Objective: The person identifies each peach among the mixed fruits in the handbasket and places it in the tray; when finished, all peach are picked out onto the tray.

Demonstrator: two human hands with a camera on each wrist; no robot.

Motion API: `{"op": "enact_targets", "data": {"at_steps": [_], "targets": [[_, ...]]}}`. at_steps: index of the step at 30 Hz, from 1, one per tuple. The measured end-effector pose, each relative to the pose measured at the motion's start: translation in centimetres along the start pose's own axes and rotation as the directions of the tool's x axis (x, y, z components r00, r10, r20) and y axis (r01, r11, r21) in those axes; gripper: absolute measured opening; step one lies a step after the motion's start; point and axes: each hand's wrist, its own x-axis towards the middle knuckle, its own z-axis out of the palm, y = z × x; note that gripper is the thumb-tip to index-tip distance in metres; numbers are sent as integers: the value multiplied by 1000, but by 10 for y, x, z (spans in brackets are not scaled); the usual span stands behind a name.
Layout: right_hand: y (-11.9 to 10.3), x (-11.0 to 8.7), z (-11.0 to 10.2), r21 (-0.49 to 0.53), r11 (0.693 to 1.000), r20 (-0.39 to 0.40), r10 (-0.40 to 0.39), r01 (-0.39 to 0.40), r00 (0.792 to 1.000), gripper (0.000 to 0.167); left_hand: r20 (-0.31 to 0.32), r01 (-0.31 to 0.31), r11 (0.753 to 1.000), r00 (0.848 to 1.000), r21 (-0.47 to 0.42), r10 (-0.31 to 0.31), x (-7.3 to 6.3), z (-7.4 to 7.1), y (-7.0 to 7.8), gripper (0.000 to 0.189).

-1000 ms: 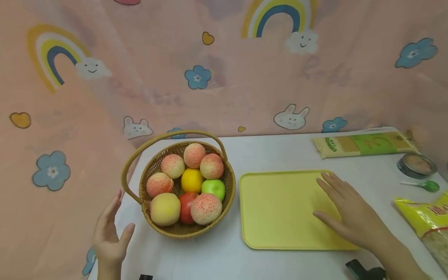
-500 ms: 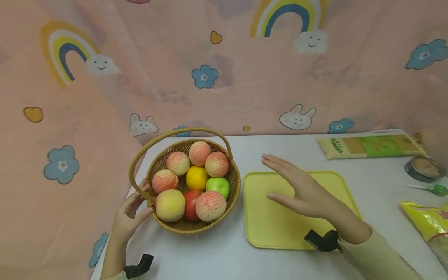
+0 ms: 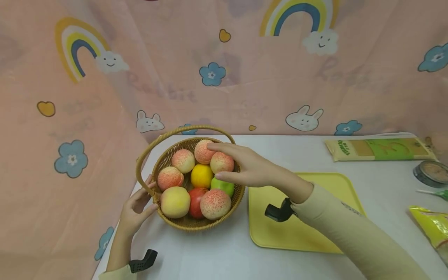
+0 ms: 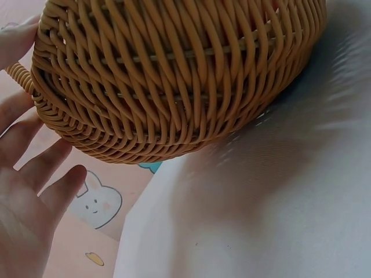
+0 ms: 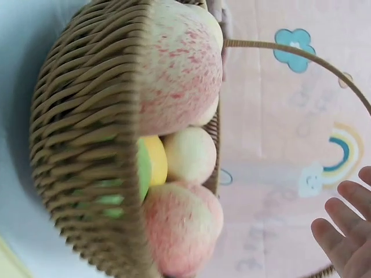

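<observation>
A wicker basket [image 3: 201, 227] with a tall handle stands on the table, filled with peaches, a yellow fruit [image 3: 201, 177], a green apple [image 3: 224, 186] and a red fruit [image 3: 197, 202]. My left hand [image 3: 133, 216] touches the basket's left side at the handle's base, fingers spread and fairly straight. Over the basket's right side is my right hand [image 3: 250, 167], thumb apart from the fingers and overlapping the apple. Its fingertips overlap the back peach [image 3: 203, 151] and the right peach [image 3: 221, 162]. In the right wrist view, its spread fingers [image 5: 333, 237] hold nothing.
A yellow tray [image 3: 280, 233] lies right of the basket, partly under my right forearm. Farther right are a long green-and-beige packet [image 3: 381, 149], a round tin [image 3: 432, 174], a green lollipop [image 3: 443, 194] and a yellow bag [image 3: 432, 225]. A patterned pink cloth [image 3: 252, 85] hangs behind.
My right hand has swept left from above the tray to over the fruit. My left hand has come in from the left to the basket's side. The view has shifted slightly.
</observation>
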Motion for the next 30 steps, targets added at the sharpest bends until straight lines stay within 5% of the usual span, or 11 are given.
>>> {"op": "enact_targets", "data": {"at_steps": [12, 23, 30], "targets": [[10, 79, 20, 0, 992, 109, 123, -123, 986, 67, 0, -36, 997, 999, -71, 36, 0, -2, -7, 52], [38, 104, 34, 56, 952, 130, 290, -299, 948, 72, -4, 16, 999, 1000, -28, -16, 1, -1, -6, 52], [56, 111, 38, 12, 941, 91, 336, -338, 938, 68, -10, 26, 999, 1000, -33, -27, 1, -4, -7, 52]]}}
